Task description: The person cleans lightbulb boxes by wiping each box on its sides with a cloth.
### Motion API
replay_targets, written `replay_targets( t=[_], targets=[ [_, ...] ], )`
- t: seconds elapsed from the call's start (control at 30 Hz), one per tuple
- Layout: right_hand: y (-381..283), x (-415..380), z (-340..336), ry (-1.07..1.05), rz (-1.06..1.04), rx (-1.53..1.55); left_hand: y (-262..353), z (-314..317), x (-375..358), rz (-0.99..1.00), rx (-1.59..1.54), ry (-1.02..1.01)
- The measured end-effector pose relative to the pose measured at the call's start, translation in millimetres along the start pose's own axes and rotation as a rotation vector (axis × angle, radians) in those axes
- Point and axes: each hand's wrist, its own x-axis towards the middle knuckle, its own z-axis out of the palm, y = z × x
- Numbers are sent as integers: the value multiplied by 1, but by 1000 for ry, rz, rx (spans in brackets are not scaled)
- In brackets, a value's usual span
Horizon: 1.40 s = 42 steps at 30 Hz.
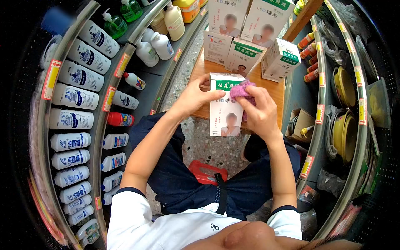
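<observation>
A white and green LED bulb box (225, 109) stands upright in front of me at the near edge of a wooden table (201, 106). My left hand (199, 95) grips its upper left side, thumb across the front and fingers behind. In my right hand (261, 109) is a bunched purple cloth (242, 91), pressed against the box's upper right edge. Behind it on the table stand more bulb boxes: a small one (245, 56), a tilted one (280, 62) at the right, and taller ones (266, 23) at the back.
Shelves with white bottles (74, 118) rise close on my left. On the right, shelves hold yellow pans (343, 135), orange-capped cans (308, 51) and a cardboard box (299, 125). A red plastic stool (204, 171) shows between my legs on the speckled floor (200, 143).
</observation>
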Motion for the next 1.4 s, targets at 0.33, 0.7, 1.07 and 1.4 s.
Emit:
replay_targets(
  t=[0.33,0.7,1.07,1.4],
  targets=[
    [-7,10,9,15,51,-84,4,4,-4,-10,-14,26],
    [-23,-22,2,-156,-26,35,-2,1,-3,-55,-40,80],
    [-30,-53,-7,-279,-132,203,-3,0,-2,-67,-71,101],
    [-30,-43,-9,-294,-127,129,-2,3,-1,-47,-80,101]
  ],
)
